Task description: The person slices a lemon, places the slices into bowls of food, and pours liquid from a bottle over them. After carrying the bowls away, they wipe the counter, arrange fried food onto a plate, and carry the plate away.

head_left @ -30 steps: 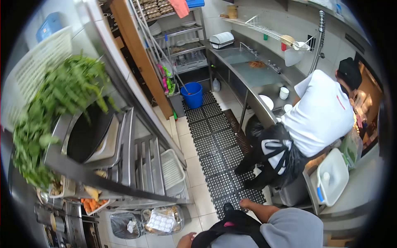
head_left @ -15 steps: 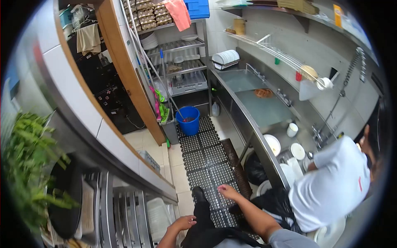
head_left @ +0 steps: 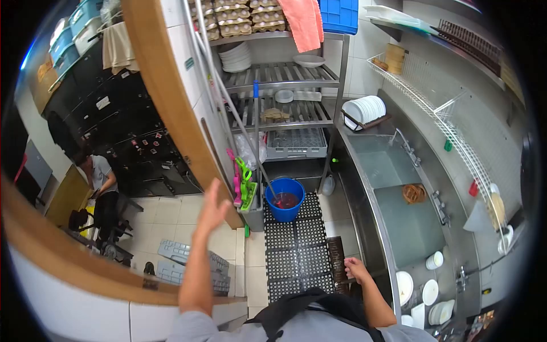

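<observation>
My left hand is raised in front of the wooden door frame, fingers stretched out and nothing in them. Low on the right, my right hand hangs beside the sink counter, fingers loosely curled but apart, holding nothing visible. Ahead, a blue bucket of dark liquid stands on the black perforated mat, with a mop handle slanting into it. Pink and green cleaning tools are beside the bucket, against the grey bin.
Filled sinks run along the right, with plates and a cup on the counter. A metal rack stands at the back. Through the doorway, a person sits beside black lockers; grey crates lie on the floor.
My view has moved forward, closer to the bucket and doorway. My left hand has risen toward the door frame. The co-worker in white at the sink has left view; the seated person now shows.
</observation>
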`<state>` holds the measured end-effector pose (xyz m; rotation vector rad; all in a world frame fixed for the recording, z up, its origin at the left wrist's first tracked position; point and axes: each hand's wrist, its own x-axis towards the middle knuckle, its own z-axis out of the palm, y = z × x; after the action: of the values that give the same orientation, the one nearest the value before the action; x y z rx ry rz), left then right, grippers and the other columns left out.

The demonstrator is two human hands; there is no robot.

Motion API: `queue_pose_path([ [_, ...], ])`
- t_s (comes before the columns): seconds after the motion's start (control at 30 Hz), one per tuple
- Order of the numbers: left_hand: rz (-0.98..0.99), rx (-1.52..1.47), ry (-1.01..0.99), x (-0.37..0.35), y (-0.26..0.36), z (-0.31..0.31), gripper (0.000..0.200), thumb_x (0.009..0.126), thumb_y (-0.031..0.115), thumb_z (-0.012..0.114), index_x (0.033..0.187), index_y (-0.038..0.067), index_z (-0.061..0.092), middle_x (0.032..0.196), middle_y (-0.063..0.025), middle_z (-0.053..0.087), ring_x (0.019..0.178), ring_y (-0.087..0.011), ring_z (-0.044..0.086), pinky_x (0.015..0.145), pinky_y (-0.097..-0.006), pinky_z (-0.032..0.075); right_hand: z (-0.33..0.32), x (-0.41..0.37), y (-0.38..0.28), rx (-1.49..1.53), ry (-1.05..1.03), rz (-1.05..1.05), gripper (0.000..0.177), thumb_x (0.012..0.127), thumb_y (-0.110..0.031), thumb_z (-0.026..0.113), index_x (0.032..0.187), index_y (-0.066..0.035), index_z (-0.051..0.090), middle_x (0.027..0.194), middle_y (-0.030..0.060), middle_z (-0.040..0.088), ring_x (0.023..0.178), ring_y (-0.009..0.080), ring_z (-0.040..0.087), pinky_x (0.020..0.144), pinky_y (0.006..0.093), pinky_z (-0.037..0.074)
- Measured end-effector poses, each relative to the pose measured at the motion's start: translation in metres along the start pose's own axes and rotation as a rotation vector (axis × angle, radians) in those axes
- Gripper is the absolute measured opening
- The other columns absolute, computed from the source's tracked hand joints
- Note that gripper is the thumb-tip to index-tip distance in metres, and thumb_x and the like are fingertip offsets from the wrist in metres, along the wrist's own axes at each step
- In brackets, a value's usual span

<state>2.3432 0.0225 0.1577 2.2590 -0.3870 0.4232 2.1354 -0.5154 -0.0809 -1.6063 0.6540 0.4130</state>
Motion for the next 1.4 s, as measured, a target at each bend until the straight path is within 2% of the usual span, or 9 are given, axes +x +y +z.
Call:
queue_pose_path([
  [0.2,0.101,0.398,0.568,0.207,-0.031,-0.063,0.072,0.095,0.016,0.064,0.156,-0.001,0.03,0.16,-0.0232,0.034,0.149,-0.0371,0.031,0.123,-0.0429,0.025,0.003,0.198,-0.117,0.005,-0.074,-0.163,0.019,0.099,-0.023,0.066,0.114,-0.011,0.066,0.089,-0.0027,0.064,0.074,0.0079,0.059,0.058,0.0264,0.05],
  [0.3,-0.168,0.305,0.731,0.279,-0.087,-0.047,0.081,0.104,0.039,0.054,0.161,-0.002,0.013,0.167,-0.0263,0.014,0.155,-0.0381,0.014,0.126,-0.0435,0.016,0.025,0.328,-0.235,-0.152,-0.046,-0.543,0.023,0.099,-0.024,0.067,0.11,-0.004,0.072,0.094,0.0006,0.07,0.083,0.0116,0.063,0.071,0.0299,0.053],
  [0.47,-0.134,0.546,1.041,0.335,-0.174,0.009,0.084,0.105,0.035,0.048,0.16,-0.006,-0.003,0.168,-0.0255,-0.008,0.157,-0.0363,-0.007,0.126,-0.0446,-0.004,0.038,0.508,-0.526,-0.49,0.366,-1.016,0.028,0.101,-0.023,0.059,0.087,-0.001,0.069,0.079,0.0094,0.068,0.077,0.0211,0.064,0.072,0.0378,0.05],
  [0.5,-0.176,0.577,1.039,0.335,-0.171,0.01,0.081,0.106,0.031,0.045,0.16,-0.004,-0.004,0.169,-0.0235,-0.009,0.157,-0.0349,-0.009,0.126,-0.0436,-0.004,0.009,0.643,-0.546,-0.866,0.564,-1.448,0.032,0.102,-0.029,0.052,0.099,0.001,0.065,0.096,0.0174,0.067,0.092,0.0292,0.064,0.081,0.046,0.048],
  [0.53,-0.177,0.558,1.038,0.334,-0.169,0.01,0.079,0.106,0.028,0.043,0.16,-0.003,-0.004,0.169,-0.0221,-0.009,0.157,-0.0339,-0.009,0.126,-0.0432,-0.004,0.01,0.661,-0.612,-0.705,0.555,-1.042,0.03,0.102,-0.026,0.052,0.105,0.001,0.064,0.107,0.0162,0.068,0.099,0.0317,0.063,0.087,0.0493,0.047],
  [0.57,-0.146,0.521,1.056,0.333,-0.169,0.011,0.079,0.106,0.029,0.043,0.161,-0.002,-0.005,0.17,-0.0209,-0.008,0.157,-0.033,-0.008,0.126,-0.0424,-0.003,-0.017,0.8,-0.635,-0.371,0.588,-1.294,0.027,0.101,-0.02,0.055,0.11,0.002,0.066,0.106,0.0131,0.069,0.095,0.0241,0.064,0.087,0.0418,0.051],
  [0.67,-0.241,0.489,1.023,0.328,-0.141,0.011,0.079,0.107,0.035,0.039,0.161,-0.002,-0.005,0.17,-0.0205,-0.005,0.158,-0.0322,-0.004,0.126,-0.0403,0.001,-0.077,0.91,-0.729,-0.753,0.429,-0.901,0.034,0.102,-0.018,0.054,0.128,0.004,0.058,0.12,0.0141,0.067,0.105,0.0248,0.064,0.094,0.0397,0.052],
  [1.07,-0.867,0.285,0.582,0.163,-0.121,0.164,0.058,0.104,0.026,0.052,0.157,0.012,0.034,0.138,-0.0213,0.062,0.13,-0.0348,0.059,0.11,-0.0426,0.043,0.01,0.872,-0.605,-0.611,0.239,-0.766,0.036,0.102,-0.017,0.054,0.132,0.003,0.054,0.124,0.0152,0.064,0.109,0.0261,0.063,0.096,0.0407,0.052],
  [1.4,-1.375,0.233,0.582,-0.048,-0.081,0.299,0.052,0.099,0.031,0.059,0.147,0.011,0.05,0.113,-0.023,0.072,0.103,-0.0385,0.071,0.095,-0.0468,0.054,0.08,0.716,-0.449,-0.446,-0.116,-0.604,0.038,0.102,-0.015,0.054,0.136,0.002,0.051,0.127,0.0161,0.063,0.114,0.0272,0.062,0.098,0.0416,0.052],
])
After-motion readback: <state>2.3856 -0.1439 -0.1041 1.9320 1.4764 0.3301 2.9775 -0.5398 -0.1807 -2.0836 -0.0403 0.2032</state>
